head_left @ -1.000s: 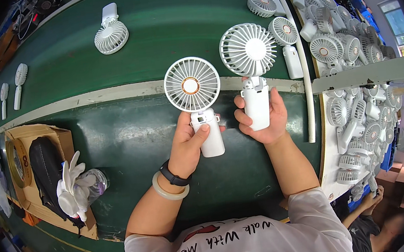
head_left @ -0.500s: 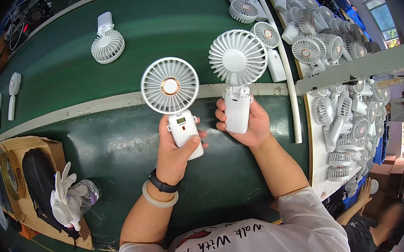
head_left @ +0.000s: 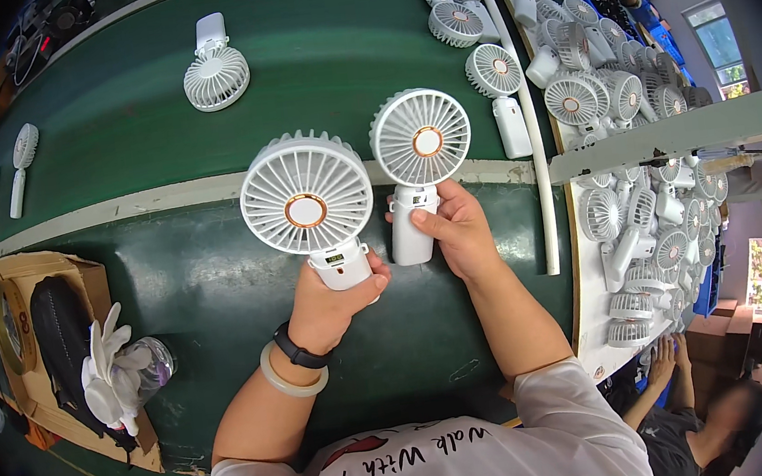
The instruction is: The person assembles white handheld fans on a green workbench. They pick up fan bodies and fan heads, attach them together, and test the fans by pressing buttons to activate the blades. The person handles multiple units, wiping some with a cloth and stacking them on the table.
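Clasped by its handle in the left hand (head_left: 332, 305) is a white handheld fan (head_left: 307, 199), the fingers wrapped fully round the grip below a small dark display. A second white fan (head_left: 420, 139) is gripped in the same way by the right hand (head_left: 458, 234), thumb laid across the front of the handle. Both fans are held upright and side by side above the green belt (head_left: 217, 285), their round grilles just apart, over a pale strip (head_left: 160, 199) that runs across the belt.

Open green surface is seen to the left of and below the hands, as far as a cardboard box (head_left: 24, 363) at the near left edge, on which a white glove (head_left: 105, 373) is draped. To the right, the belt is bounded by a white rail (head_left: 540, 173); just inside it a lying fan (head_left: 500, 83) is found close to the right hand.

Each held fan is made up of a round ribbed white guard, a copper-coloured ring about a white hub, and a short blocky handle. The left one is seen larger and nearer the camera.

Farther up the belt another fan (head_left: 214, 69) lies alone, and beyond the rail a heap of white fans (head_left: 614, 98) is piled on a side table.
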Demonstrator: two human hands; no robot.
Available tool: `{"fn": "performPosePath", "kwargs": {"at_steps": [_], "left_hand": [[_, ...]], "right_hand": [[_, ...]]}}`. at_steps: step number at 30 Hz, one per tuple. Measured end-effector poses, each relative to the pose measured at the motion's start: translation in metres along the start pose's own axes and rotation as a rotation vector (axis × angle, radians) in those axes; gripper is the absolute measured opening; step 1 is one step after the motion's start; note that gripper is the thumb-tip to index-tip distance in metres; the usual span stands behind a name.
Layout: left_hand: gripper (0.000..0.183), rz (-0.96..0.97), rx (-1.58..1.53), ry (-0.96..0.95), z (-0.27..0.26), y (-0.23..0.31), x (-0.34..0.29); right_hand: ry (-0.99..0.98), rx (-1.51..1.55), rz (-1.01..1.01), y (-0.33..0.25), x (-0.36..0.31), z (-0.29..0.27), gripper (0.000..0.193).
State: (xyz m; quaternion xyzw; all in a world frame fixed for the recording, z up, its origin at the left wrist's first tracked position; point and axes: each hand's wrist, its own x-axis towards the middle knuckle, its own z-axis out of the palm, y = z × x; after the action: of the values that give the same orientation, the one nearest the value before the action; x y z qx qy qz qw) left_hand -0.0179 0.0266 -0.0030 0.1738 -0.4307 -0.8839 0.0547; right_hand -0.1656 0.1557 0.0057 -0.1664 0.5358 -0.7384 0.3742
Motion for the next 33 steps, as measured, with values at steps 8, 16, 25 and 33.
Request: {"fn": "performPosePath", "kwargs": {"at_steps": [8,16,25,33], "left_hand": [[0.045,0.051,-0.114,0.031,0.004,0.003,0.001],[0.053,0.027,-0.088,0.050,0.005,0.002,0.001],[0.068,0.059,-0.071,0.025,0.006,0.003,0.001],[0.061,0.143,-0.044,0.021,0.005,0.001,-0.001]], "right_hand": [[0.042,0.011,-0.010,0.002,0.001,-0.001,0.039],[0.036,0.046,0.029,-0.003,0.000,-0.001,0.035],[0.049,0.092,0.027,-0.003,0.001,0.004,0.036],[-0.244,-0.674,-0.174,-0.007,0.011,0.017,0.035]]}}
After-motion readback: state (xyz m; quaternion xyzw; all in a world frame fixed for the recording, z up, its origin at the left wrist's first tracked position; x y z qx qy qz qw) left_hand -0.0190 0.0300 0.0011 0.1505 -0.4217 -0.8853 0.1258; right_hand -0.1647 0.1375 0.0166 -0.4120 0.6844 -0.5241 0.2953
